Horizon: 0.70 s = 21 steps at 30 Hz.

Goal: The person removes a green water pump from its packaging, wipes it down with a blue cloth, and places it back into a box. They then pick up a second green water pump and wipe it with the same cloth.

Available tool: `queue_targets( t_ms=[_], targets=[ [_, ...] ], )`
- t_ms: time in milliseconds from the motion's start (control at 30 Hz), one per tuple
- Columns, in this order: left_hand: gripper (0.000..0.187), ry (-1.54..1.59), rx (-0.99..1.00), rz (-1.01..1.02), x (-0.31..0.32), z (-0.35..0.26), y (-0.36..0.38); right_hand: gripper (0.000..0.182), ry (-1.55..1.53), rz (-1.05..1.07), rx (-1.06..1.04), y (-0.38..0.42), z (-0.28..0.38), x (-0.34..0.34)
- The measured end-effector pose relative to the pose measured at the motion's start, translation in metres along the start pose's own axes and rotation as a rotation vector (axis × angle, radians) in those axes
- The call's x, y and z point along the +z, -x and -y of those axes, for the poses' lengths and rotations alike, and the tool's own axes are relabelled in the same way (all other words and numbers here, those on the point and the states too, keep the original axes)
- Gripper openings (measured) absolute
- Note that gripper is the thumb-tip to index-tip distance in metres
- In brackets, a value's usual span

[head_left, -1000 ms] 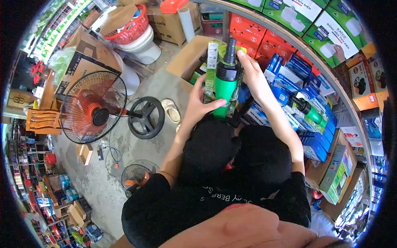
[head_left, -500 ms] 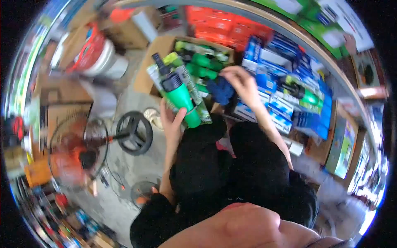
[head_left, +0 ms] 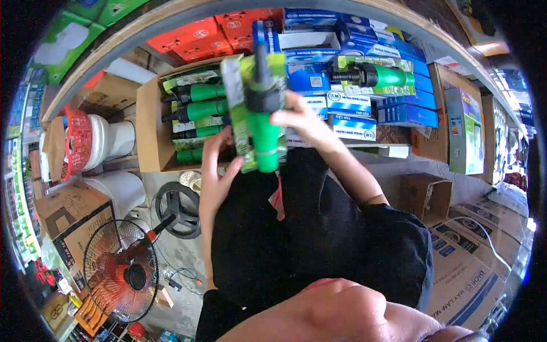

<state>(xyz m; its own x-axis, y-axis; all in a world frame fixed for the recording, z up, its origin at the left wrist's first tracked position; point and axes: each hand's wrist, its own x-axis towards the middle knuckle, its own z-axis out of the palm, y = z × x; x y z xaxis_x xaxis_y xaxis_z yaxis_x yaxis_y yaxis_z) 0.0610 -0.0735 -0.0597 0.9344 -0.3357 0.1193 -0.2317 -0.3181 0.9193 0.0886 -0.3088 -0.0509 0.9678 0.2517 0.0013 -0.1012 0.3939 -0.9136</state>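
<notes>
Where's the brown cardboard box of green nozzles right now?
In the head view, the open brown cardboard box is left of centre, beyond the left hand and below the red cartons.

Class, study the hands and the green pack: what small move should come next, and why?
Probably a quarter-turn of the green pack, bringing its black tip to the left: the left hand and right hand hold it tip-up, while the similar packs in the open carton lie tip-left.
</notes>
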Motion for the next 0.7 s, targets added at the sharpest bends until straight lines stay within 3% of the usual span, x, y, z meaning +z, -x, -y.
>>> queue_targets(
  t_ms=[100, 167, 233, 300, 367, 400, 533, 667, 700],
  targets=[
    [0.048, -0.045, -0.035, 0.029, 0.000, 0.013, -0.005, 0.062, -0.082, -0.092, -0.004, 0.030, 0.023, -0.044],
    [0.043, 0.085, -0.088, -0.010, 0.006, 0.033, -0.005, 0.065, 0.155, -0.080, -0.002, 0.054, 0.053, -0.073],
    [0.042, 0.125, -0.164, 0.021, 0.005, 0.046, -0.004, 0.071, 0.497, -0.055, 0.063, 0.072, 0.094, -0.068],
    [0.040, 0.162, -0.251, 0.039, 0.005, 0.045, -0.002, 0.081, 1.056, 0.248, 0.147, 0.071, 0.104, -0.082],
    [0.039, 0.162, -0.323, 0.073, 0.003, 0.037, -0.003, 0.079, 1.434, 0.371, 0.481, 0.068, 0.107, -0.070],
    [0.039, 0.170, -0.312, 0.089, 0.002, 0.038, -0.002, 0.077, 1.490, 0.403, 0.514, 0.064, 0.098, -0.071],
    [0.039, 0.108, -0.328, 0.125, 0.003, 0.034, -0.001, 0.080, 1.391, 0.402, 0.412, 0.052, 0.068, -0.093],
    [0.038, 0.097, -0.319, 0.096, 0.005, 0.031, -0.001, 0.080, 1.433, 0.252, 0.327, 0.053, 0.029, -0.096],
    [0.038, 0.115, -0.307, 0.080, 0.005, 0.031, 0.000, 0.076, 1.522, 0.112, 0.102, 0.058, 0.023, -0.092]
  ],
)
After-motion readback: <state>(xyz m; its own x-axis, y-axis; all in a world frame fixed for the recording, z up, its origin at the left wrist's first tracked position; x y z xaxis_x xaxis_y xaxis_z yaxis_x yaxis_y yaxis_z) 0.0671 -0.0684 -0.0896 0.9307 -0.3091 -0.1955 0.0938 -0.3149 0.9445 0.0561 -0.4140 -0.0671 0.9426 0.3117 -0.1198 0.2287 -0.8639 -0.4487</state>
